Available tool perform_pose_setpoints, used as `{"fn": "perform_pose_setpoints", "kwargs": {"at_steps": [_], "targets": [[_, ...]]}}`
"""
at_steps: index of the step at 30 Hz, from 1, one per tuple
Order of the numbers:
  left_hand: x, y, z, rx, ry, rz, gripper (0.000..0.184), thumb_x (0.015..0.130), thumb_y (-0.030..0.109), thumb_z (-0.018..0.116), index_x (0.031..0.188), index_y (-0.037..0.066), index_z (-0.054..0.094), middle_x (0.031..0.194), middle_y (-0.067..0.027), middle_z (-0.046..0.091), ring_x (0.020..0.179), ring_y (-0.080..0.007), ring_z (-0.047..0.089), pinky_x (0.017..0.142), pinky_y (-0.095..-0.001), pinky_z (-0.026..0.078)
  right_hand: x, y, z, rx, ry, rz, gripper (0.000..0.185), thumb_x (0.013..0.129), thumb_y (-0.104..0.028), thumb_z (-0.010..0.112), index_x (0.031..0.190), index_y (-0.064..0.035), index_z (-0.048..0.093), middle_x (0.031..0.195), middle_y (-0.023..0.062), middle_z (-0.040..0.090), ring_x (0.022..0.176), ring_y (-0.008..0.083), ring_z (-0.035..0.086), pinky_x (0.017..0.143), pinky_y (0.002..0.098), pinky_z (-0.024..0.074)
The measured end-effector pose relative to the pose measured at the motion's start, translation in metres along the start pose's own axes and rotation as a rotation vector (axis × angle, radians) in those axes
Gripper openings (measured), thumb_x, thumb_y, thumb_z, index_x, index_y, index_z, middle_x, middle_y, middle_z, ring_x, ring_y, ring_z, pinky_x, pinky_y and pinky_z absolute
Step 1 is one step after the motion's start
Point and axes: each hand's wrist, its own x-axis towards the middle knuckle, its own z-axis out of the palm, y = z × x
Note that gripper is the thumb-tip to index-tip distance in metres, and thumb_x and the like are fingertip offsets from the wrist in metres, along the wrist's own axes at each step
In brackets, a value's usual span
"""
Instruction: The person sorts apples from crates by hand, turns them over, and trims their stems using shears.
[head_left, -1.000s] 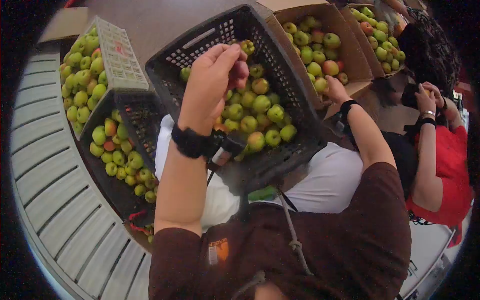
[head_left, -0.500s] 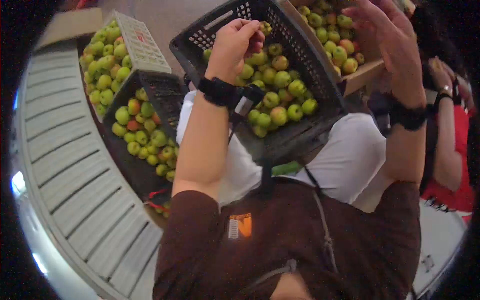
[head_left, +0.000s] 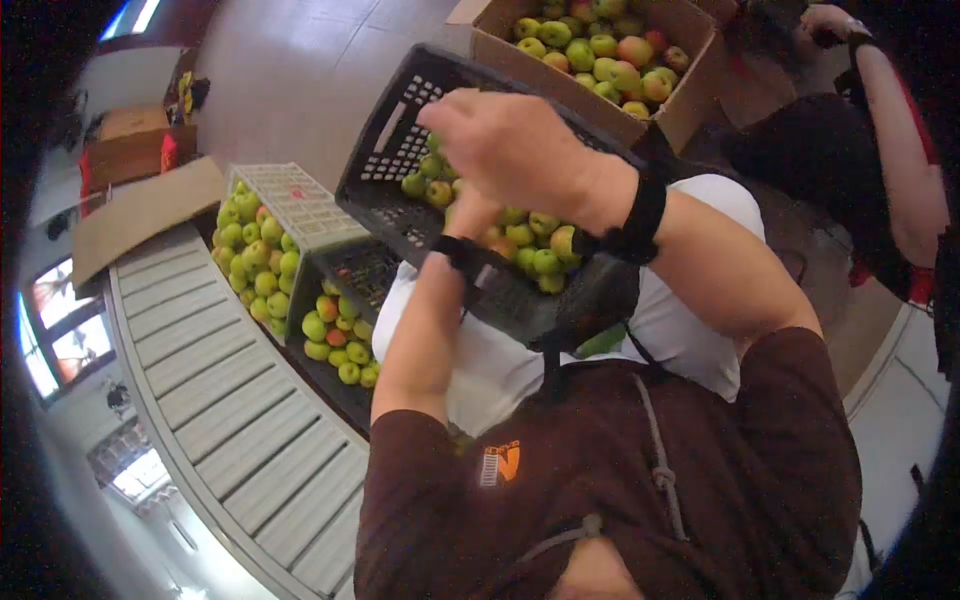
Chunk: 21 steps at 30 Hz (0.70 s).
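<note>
My right hand (head_left: 530, 150) reaches across above a black plastic crate (head_left: 395, 210) with its fingers curled in. Whatever those fingers hold, if anything, is out of sight. Beneath it, my left hand (head_left: 475, 207) is mostly covered, and its fingers are hidden. The two hands overlap in view; I cannot tell whether they touch. Green and reddish apples (head_left: 545, 262) lie in the crate, which tilts between my white-trousered knees.
A cardboard box (head_left: 690, 85) of apples stands beyond the crate. On the left are a white crate (head_left: 290, 195) and another black crate (head_left: 345, 270), both with apples, beside a slatted roller conveyor (head_left: 230, 390). A co-worker's arm (head_left: 890, 150) shows at right.
My right hand has swung left from over the cardboard box to above my left hand. My left hand, earlier pinching a small apple, is lower and covered. The view has turned.
</note>
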Motion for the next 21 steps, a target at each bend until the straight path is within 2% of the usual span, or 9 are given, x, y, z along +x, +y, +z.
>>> {"fn": "perform_pose_setpoints", "kwargs": {"at_steps": [3, 7, 9, 11, 12, 14, 15, 19, 21], "targets": [[0.021, -0.031, 0.048, 0.236, -0.111, -0.015, 0.032, 0.081, 0.021, 0.06, 0.106, 0.004, 0.051, 0.1, -0.0085, 0.053, 0.085, -0.0204, 0.052, 0.073, -0.0289, 0.043, -0.006, -0.009, -0.011, 0.02, 0.038, -0.045, 0.013, 0.071, -0.008, 0.054, 0.083, -0.0051, 0.051, 0.073, 0.0087, 0.054, 0.067, 0.0262, 0.059, 0.057, 0.0349, 0.0485], [0.057, -0.067, 0.123, 0.348, -0.215, -0.029, 0.044, 0.079, 0.022, 0.06, 0.117, 0.005, 0.047, 0.115, -0.0118, 0.05, 0.099, -0.0269, 0.051, 0.084, -0.0336, 0.042, -0.012, -0.01, -0.016, 0.055, 0.025, -0.06, 0.009, 0.072, -0.011, 0.052, 0.079, -0.0054, 0.05, 0.071, 0.0078, 0.053, 0.063, 0.0228, 0.059, 0.053, 0.0329, 0.0478], [0.067, -0.064, 0.147, 0.426, -0.278, 0.002, 0.05, 0.078, 0.023, 0.061, 0.122, 0.006, 0.045, 0.122, -0.0135, 0.049, 0.106, -0.0301, 0.05, 0.09, -0.036, 0.042, -0.013, -0.01, -0.021, 0.044, 0.01, -0.051, 0.009, 0.072, -0.012, 0.053, 0.077, -0.0057, 0.05, 0.07, 0.007, 0.053, 0.062, 0.0217, 0.058, 0.053, 0.0319, 0.0474], [0.055, -0.033, 0.146, 0.672, -0.365, 0.148, 0.051, 0.077, 0.024, 0.063, 0.12, 0.005, 0.045, 0.127, -0.0163, 0.045, 0.112, -0.0327, 0.046, 0.091, -0.0374, 0.042, -0.013, -0.01, -0.023, 0.043, 0.009, -0.049, 0.009, 0.071, -0.012, 0.053, 0.076, -0.0059, 0.05, 0.07, 0.0061, 0.053, 0.061, 0.0203, 0.058, 0.052, 0.0307, 0.0469], [0.061, -0.029, 0.153, 0.667, -0.43, 0.097, 0.063, 0.07, 0.023, 0.069, 0.124, 0.006, 0.041, 0.128, -0.0178, 0.042, 0.113, -0.0343, 0.045, 0.093, -0.0386, 0.041, -0.013, -0.01, -0.02, 0.048, 0.019, -0.05, 0.009, 0.071, -0.013, 0.053, 0.076, -0.006, 0.05, 0.069, 0.0057, 0.053, 0.061, 0.0193, 0.058, 0.052, 0.03, 0.0466], [0.067, -0.043, 0.165, 0.785, -0.498, 0.136, 0.069, 0.068, 0.021, 0.069, 0.128, 0.007, 0.038, 0.129, -0.0177, 0.041, 0.114, -0.0317, 0.045, 0.093, -0.0368, 0.041, -0.012, -0.01, -0.022, 0.048, 0.046, -0.038, 0.009, 0.071, -0.013, 0.053, 0.076, -0.0062, 0.051, 0.069, 0.0048, 0.053, 0.06, 0.0178, 0.058, 0.052, 0.029, 0.0462], [0.067, -0.033, 0.167, 0.897, -0.541, 0.175, 0.07, 0.067, 0.016, 0.067, 0.13, 0.008, 0.036, 0.129, -0.0178, 0.041, 0.113, -0.0307, 0.047, 0.092, -0.0361, 0.042, -0.012, -0.012, -0.025, 0.045, 0.063, -0.028, 0.009, 0.071, -0.013, 0.053, 0.076, -0.0064, 0.051, 0.069, 0.0045, 0.053, 0.06, 0.0172, 0.058, 0.052, 0.0288, 0.0461], [0.071, -0.057, 0.186, 0.972, -0.555, 0.151, 0.071, 0.066, 0.01, 0.065, 0.13, 0.008, 0.034, 0.125, -0.0169, 0.043, 0.11, -0.0298, 0.049, 0.091, -0.0364, 0.043, -0.013, -0.012, -0.027, 0.051, 0.048, -0.012, 0.01, 0.07, -0.014, 0.054, 0.076, -0.0068, 0.052, 0.069, 0.0039, 0.053, 0.062, 0.016, 0.058, 0.054, 0.0286, 0.0462], [0.092, -0.136, 0.204, 1.044, -0.512, 0.379, 0.073, 0.065, 0.011, 0.066, 0.13, 0.007, 0.033, 0.123, -0.0173, 0.044, 0.11, -0.0297, 0.049, 0.091, -0.0363, 0.042, -0.013, -0.011, -0.027, 0.052, 0.041, -0.013, 0.01, 0.07, -0.014, 0.054, 0.076, -0.0067, 0.052, 0.07, 0.0042, 0.054, 0.062, 0.0168, 0.058, 0.054, 0.0288, 0.0466]]}}
